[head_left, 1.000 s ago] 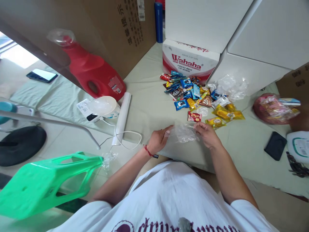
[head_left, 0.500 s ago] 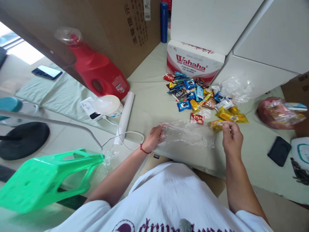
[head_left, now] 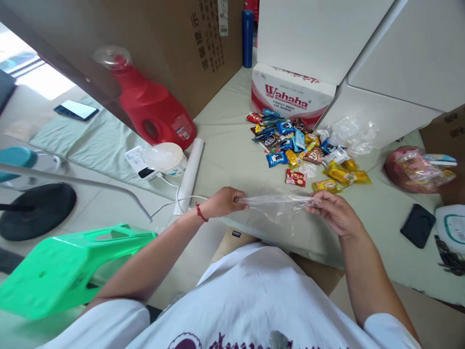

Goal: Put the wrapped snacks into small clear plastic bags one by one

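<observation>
A clear plastic bag is stretched flat between my two hands above the pale green cloth. My left hand pinches its left end, fingers closed. My right hand grips its right end, fingers curled on the film. Just beyond the bag lies a pile of small snack packets in blue, yellow, red and brown wrappers.
A Wahaha carton and white boxes stand behind the snacks. A red jug, a white bowl, a paper roll and a cable lie left. A green stool is near left; a pink bag and dark wallet right.
My hands pulled apart, spreading the crumpled bag, then came a little closer and lifted it into a taut flat strip. My right hand moved left and down from the yellow packets.
</observation>
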`<action>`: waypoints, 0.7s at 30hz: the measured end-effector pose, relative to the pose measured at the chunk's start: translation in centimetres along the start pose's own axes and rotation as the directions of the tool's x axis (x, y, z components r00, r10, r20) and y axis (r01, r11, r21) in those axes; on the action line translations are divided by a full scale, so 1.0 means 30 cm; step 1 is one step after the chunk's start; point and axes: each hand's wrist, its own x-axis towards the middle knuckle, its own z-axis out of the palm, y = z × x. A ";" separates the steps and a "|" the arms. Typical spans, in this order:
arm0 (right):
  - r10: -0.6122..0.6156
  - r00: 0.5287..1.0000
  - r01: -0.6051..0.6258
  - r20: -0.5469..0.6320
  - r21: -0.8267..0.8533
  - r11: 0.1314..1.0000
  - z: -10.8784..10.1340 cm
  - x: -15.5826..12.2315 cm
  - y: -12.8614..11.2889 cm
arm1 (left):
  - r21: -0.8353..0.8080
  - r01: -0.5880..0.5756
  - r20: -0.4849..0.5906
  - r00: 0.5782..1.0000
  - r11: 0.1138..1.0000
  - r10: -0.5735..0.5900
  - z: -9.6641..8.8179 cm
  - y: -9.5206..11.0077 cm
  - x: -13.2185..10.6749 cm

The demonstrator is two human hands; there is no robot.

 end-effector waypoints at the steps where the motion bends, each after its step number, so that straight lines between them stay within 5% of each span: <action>1: 0.074 0.997 -0.076 0.036 0.056 0.996 -0.015 -0.002 -0.005 | -0.017 -0.012 -0.008 1.000 1.000 0.011 -0.021 -0.004 0.001; 5: 0.136 0.989 -0.146 0.060 0.217 0.965 -0.047 0.047 0.022 | -0.293 -0.008 -0.053 0.999 0.956 -0.007 -0.071 -0.023 0.030; 8: 0.114 0.993 -0.116 0.024 0.323 0.939 -0.016 0.103 0.056 | -0.646 0.109 -0.121 0.963 0.756 -0.242 -0.038 -0.039 0.067; 11: 0.127 0.992 -0.114 0.006 0.478 0.871 0.052 0.132 0.079 | -0.865 0.073 -0.214 0.841 0.496 -0.496 0.037 -0.052 0.082; 13: 0.154 0.987 -0.145 0.036 0.591 0.794 0.097 0.134 0.087 | -0.919 -0.005 -0.268 0.742 0.394 -0.615 0.088 -0.058 0.062; 15: 0.167 0.981 -0.187 0.095 0.673 0.715 0.134 0.129 0.092 | -0.945 0.001 -0.236 0.691 0.327 -0.683 0.134 -0.058 0.022; 18: 0.163 0.972 -0.235 0.170 0.749 0.620 0.181 0.119 0.098 | -0.929 0.213 -0.055 0.730 0.303 -0.681 0.210 -0.039 -0.043; 21: 0.164 0.964 -0.267 0.211 0.797 0.541 0.225 0.104 0.107 | -0.861 0.348 0.056 0.790 0.371 -0.611 0.304 -0.006 -0.053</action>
